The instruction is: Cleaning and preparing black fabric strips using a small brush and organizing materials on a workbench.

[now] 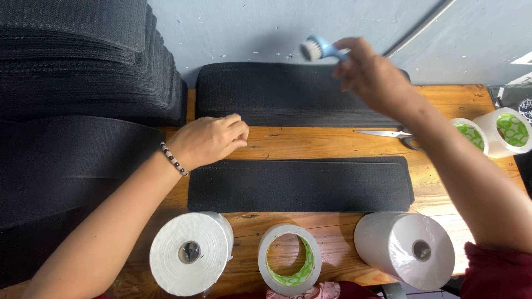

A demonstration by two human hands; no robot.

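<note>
Hands: right (372, 75) gripping brush (320, 50)

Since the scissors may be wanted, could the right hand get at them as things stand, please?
Probably not at once: the right hand holds a blue brush, though the scissors lie uncovered just beneath its wrist.

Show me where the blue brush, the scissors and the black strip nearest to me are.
blue brush (320, 50), head view, on its blue handle beside the bristles.
scissors (382, 133), head view, on the blades.
black strip (299, 185), head view, on its middle.
</note>
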